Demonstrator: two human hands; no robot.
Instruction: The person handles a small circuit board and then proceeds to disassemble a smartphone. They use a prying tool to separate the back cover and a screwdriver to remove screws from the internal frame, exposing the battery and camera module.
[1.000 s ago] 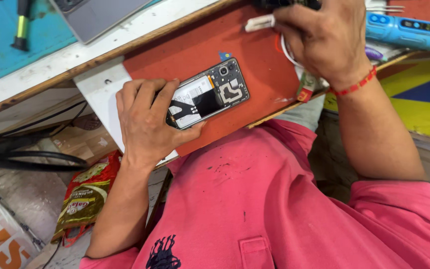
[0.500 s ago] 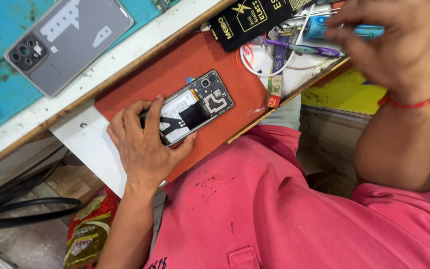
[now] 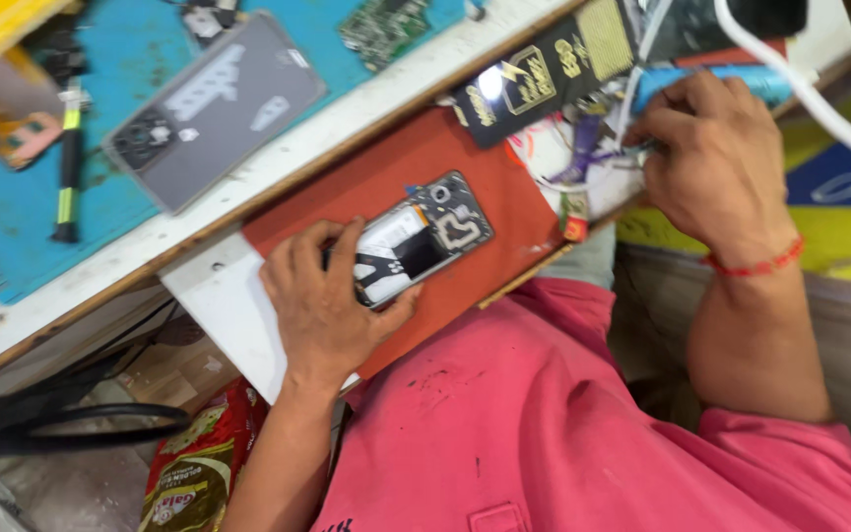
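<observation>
An opened phone [image 3: 425, 236] with its back off lies on an orange-red mat [image 3: 416, 158]. My left hand [image 3: 322, 305] rests over the phone's near end and holds it down. My right hand [image 3: 716, 163] is at the right end of the bench, fingers curled over a blue tool [image 3: 701, 81] and a tangle of thin wires [image 3: 583, 158]. Whether it grips anything is hidden by the back of the hand. A black phone battery [image 3: 549, 64] with gold print lies just left of that hand.
A grey phone back cover [image 3: 214, 108] lies on a blue work mat [image 3: 12, 217] beside a green-handled screwdriver [image 3: 68, 163]. A green circuit board [image 3: 381, 25] sits at the top. A white cable [image 3: 810, 99] crosses the upper right. Black cables [image 3: 51, 424] and a snack packet [image 3: 194, 468] lie below the bench.
The view has shifted right and down along the bench. My right hand has come down from the battery area onto the blue tool and wires. My left hand stays on the phone.
</observation>
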